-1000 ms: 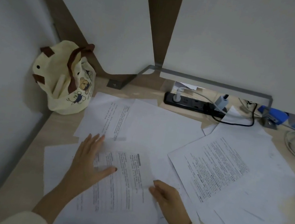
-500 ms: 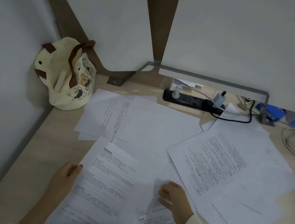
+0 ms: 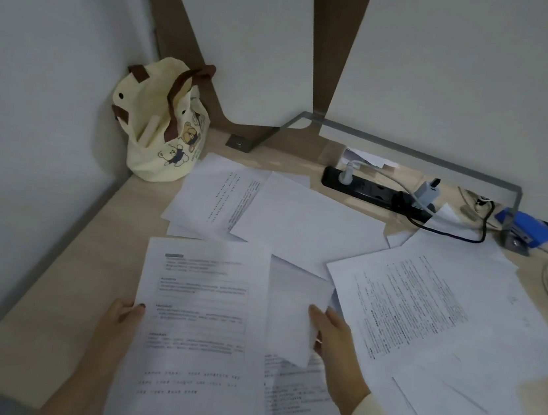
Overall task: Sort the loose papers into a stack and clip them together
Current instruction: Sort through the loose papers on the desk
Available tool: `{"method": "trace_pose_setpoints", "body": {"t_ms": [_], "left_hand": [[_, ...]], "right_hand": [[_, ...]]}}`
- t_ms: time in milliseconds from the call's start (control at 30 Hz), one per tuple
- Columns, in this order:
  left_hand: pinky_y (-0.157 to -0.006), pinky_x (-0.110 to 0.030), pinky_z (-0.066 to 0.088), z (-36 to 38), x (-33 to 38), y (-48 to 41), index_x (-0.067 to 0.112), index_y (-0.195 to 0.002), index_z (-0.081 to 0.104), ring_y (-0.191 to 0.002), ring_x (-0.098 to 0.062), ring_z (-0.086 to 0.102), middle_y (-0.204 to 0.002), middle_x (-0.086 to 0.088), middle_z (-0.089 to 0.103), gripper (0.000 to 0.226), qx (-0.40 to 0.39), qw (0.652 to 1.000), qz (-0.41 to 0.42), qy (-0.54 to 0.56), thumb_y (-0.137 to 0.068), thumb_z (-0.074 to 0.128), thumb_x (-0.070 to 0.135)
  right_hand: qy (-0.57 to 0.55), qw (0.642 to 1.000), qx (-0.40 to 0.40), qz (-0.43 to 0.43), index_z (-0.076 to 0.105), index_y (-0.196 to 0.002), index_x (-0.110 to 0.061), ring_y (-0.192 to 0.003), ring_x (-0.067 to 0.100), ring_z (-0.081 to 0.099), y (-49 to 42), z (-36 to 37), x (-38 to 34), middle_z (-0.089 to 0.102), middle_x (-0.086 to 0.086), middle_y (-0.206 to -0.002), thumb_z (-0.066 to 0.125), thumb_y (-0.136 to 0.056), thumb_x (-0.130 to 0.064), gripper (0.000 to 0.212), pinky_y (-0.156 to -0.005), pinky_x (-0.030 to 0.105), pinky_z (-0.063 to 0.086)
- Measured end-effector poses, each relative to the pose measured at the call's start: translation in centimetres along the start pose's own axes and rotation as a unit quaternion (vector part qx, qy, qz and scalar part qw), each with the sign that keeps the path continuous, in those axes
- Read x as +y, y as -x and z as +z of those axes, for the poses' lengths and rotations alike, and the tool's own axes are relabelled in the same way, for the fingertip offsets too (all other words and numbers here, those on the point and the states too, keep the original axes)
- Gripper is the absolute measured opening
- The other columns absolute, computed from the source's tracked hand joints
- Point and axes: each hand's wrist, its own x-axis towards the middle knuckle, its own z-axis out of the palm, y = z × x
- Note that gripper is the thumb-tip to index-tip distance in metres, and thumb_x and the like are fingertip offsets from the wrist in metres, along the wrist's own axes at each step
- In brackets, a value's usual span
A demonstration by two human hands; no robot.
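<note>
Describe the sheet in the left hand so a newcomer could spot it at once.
At the near left of the desk, the left hand pinches the sheet by its left edge. It sits square to the viewer, print up, with a grey heading bar and boxed text; the paper beside it, in the right hand, is blank.

Pale wooden desk (image 3: 59, 284) tucked into a corner, plain white wall (image 3: 40, 75) on the left, white panels (image 3: 259, 33) behind, split by a brown wooden strip (image 3: 332, 42), grey metal rail (image 3: 410, 152) low along the back. Dim, even light.
</note>
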Motion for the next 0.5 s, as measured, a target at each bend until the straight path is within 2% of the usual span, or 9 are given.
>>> {"method": "trace_pose_setpoints", "body": {"t_ms": [33,100,167,233,333,400,433,500], "left_hand": [[-0.062,-0.032,0.042,-0.1,-0.1,0.3,0.007,-0.103,0.053,-0.081,-0.027,0.056,-0.098,-0.014,0.061,0.014,0.009,1.0,-0.004,0.019,-0.094,0.047,0.016],[-0.064,-0.034,0.042,-0.3,-0.3,0.9,0.006,-0.107,0.051,-0.083,-0.028,0.056,-0.1,-0.014,0.06,0.017,0.023,0.999,-0.012,0.042,-0.095,0.046,0.016],[-0.07,-0.036,0.042,-0.4,-0.4,1.4,0.007,-0.11,0.048,-0.086,-0.028,0.054,-0.105,-0.015,0.057,0.017,0.037,0.997,-0.014,0.061,-0.095,0.044,0.014],[-0.068,-0.035,0.041,-0.2,-0.1,2.1,0.008,-0.114,0.046,-0.086,-0.027,0.053,-0.108,-0.015,0.055,0.02,0.042,0.996,-0.017,0.077,-0.094,0.043,0.01],[-0.057,-0.03,0.037,0.0,0.3,2.9,0.007,-0.125,0.042,-0.086,-0.025,0.051,-0.112,-0.012,0.053,0.035,0.023,0.995,-0.022,0.09,-0.091,0.043,0.002],[-0.059,-0.03,0.039,0.0,0.4,3.5,0.01,-0.129,0.04,-0.089,-0.026,0.052,-0.118,-0.013,0.055,0.041,0.001,0.997,-0.012,0.079,-0.089,0.043,0.0],[-0.06,-0.03,0.04,-0.1,0.6,3.7,0.012,-0.13,0.04,-0.089,-0.025,0.053,-0.12,-0.013,0.056,0.043,-0.006,0.997,-0.004,0.078,-0.089,0.043,-0.001],[-0.061,-0.03,0.042,-0.3,0.9,4.3,0.019,-0.131,0.039,-0.088,-0.024,0.055,-0.116,-0.012,0.058,0.049,-0.013,0.996,0.019,0.086,-0.088,0.041,-0.004]], "right_hand": [[-0.01,1.0,0.018,-0.001,0.059,-0.104,-0.011,-0.091,0.028,0.063,0.3,-1.0,-0.2,0.066,0.017,-0.105,0.049,-0.093,-0.016,0.016,-0.087,0.043,0.05],[-0.032,0.998,0.046,0.003,0.048,-0.12,-0.016,-0.098,0.031,0.061,1.0,-2.7,-0.6,0.061,0.014,-0.114,0.049,-0.092,-0.013,0.028,-0.091,0.047,0.049],[-0.039,0.998,0.042,-0.016,0.038,-0.132,-0.024,-0.102,0.028,0.059,2.0,-3.8,-1.0,0.054,0.004,-0.12,0.046,-0.093,-0.009,0.044,-0.092,0.044,0.049],[-0.054,0.998,0.011,-0.025,0.048,-0.128,-0.019,-0.1,0.024,0.06,2.7,-4.5,-1.5,0.057,0.003,-0.12,0.043,-0.093,-0.005,0.039,-0.086,0.036,0.051],[-0.096,0.993,-0.064,-0.009,0.062,-0.113,-0.007,-0.093,0.025,0.068,3.5,-4.8,-2.4,0.071,0.01,-0.103,0.044,-0.093,-0.009,0.027,-0.078,0.03,0.056],[-0.012,0.994,-0.099,-0.055,0.063,-0.112,-0.008,-0.09,0.017,0.07,4.0,-4.6,-3.2,0.073,0.008,-0.1,0.045,-0.094,-0.009,0.025,-0.075,0.021,0.056],[0.07,0.989,-0.089,-0.094,0.065,-0.107,-0.013,-0.085,0.012,0.07,4.2,-4.4,-3.6,0.073,0.006,-0.098,0.046,-0.094,-0.007,0.023,-0.073,0.017,0.055],[0.229,0.956,-0.025,-0.181,0.066,-0.081,-0.027,-0.072,0.012,0.069,4.4,-3.9,-4.5,0.072,0.005,-0.09,0.049,-0.091,-0.007,0.028,-0.065,0.015,0.051]]}}
